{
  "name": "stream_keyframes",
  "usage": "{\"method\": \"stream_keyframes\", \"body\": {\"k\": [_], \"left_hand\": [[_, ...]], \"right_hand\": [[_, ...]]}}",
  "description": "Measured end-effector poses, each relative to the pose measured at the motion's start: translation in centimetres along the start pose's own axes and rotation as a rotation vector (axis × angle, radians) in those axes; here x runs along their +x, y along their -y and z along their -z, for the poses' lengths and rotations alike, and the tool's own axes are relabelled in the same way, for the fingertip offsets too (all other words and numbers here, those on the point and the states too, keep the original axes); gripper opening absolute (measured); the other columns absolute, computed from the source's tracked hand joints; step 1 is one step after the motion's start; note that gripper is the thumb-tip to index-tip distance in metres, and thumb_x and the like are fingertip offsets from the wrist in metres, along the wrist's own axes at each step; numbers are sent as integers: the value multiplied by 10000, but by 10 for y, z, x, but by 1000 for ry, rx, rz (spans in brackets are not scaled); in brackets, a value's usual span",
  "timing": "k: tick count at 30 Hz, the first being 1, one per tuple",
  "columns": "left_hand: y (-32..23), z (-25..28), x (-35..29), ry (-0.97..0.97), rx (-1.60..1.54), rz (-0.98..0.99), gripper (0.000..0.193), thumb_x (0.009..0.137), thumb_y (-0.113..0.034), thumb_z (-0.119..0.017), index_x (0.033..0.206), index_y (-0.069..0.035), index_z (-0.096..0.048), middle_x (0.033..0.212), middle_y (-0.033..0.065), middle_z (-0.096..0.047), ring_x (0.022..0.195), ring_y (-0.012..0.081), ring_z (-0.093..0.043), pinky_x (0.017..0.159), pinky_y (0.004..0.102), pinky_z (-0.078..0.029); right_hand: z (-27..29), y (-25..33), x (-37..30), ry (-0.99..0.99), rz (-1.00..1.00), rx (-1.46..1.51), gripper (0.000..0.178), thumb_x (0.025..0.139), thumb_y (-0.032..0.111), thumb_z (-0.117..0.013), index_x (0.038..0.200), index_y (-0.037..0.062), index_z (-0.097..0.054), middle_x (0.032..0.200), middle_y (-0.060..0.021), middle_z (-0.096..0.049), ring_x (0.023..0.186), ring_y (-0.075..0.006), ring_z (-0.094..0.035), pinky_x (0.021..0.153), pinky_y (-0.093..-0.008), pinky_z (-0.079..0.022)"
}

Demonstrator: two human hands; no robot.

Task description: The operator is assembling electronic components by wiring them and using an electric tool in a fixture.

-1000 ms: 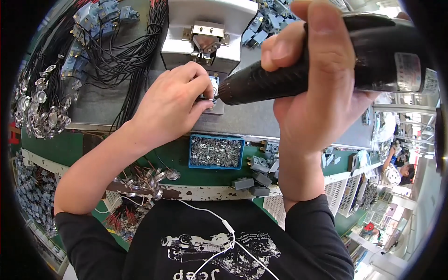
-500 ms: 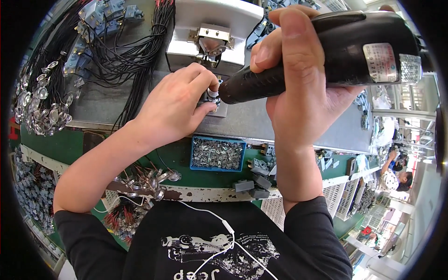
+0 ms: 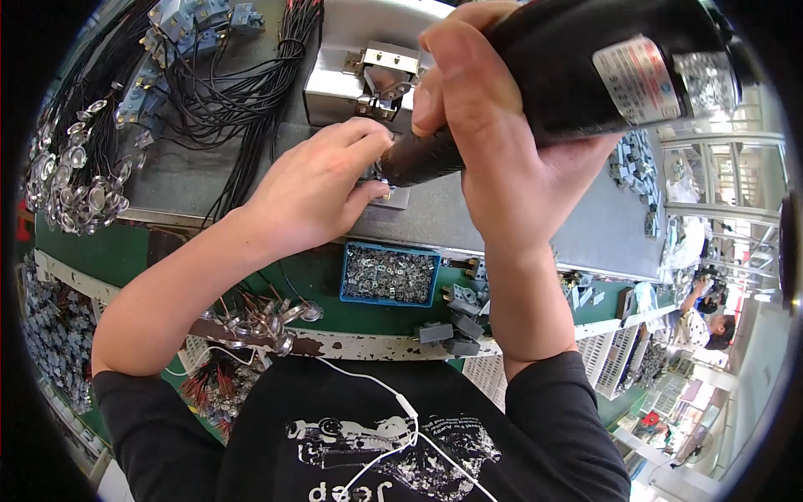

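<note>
A black electric screwdriver [image 3: 585, 75] is wrapped in my right hand [image 3: 502, 151], its thumb lying along the body. It is tilted, with its narrow nose reaching left to the fingertips of my left hand [image 3: 309, 184]. That hand is closed in a pinch over a small metal block [image 3: 397, 199] on the worktop. What sits between its thumb and index finger is small and mostly covered by the fingers and the screwdriver nose. Just beyond the fingers stands a metal fixture [image 3: 389, 79] on a pale machine base [image 3: 330, 92].
Black wires [image 3: 242, 100] with grey plastic housings [image 3: 171, 25] and round metal ends [image 3: 79, 184] lie at left. A blue tray [image 3: 344, 276] of small metal pieces sits nearer me, beside several grey blocks [image 3: 435, 333]. A person [image 3: 698, 326] is far right.
My right hand has brought the screwdriver left, its nose now between my left fingertips. My left hand stays almost in place.
</note>
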State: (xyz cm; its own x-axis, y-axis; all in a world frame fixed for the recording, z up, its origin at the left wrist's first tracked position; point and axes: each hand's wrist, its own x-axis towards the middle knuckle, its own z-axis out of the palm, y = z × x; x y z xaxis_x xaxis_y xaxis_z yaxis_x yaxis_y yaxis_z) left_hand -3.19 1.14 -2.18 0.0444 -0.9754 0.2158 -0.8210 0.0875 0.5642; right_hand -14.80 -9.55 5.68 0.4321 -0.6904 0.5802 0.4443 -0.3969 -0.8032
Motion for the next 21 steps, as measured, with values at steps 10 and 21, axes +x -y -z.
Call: {"method": "stream_keyframes", "body": {"k": [10, 21], "left_hand": [[8, 2, -2, -2, -42, -124, 372, 904, -150, -732, 1215, -29, -568, 1274, 119, -592, 1173, 354, -607, 963, 445, -525], [6, 32, 3, 196, -108, -74, 460, 784, 10, -783, 1214, -67, -639, 1349, 92, -634, 1130, 336, -649, 980, 414, -525]], "right_hand": [[-3, 2, 10, 95, -241, -97, 229, 931, 89, -765, 1084, -47, -664, 853, -100, -706, 701, -142, -690, 601, -270, -571], [82, 28, 11, 66, -68, -765, 316, 936, 160, -774, 1167, -9, -641, 904, -113, -711, 748, -200, -701, 674, -316, -573]]}}
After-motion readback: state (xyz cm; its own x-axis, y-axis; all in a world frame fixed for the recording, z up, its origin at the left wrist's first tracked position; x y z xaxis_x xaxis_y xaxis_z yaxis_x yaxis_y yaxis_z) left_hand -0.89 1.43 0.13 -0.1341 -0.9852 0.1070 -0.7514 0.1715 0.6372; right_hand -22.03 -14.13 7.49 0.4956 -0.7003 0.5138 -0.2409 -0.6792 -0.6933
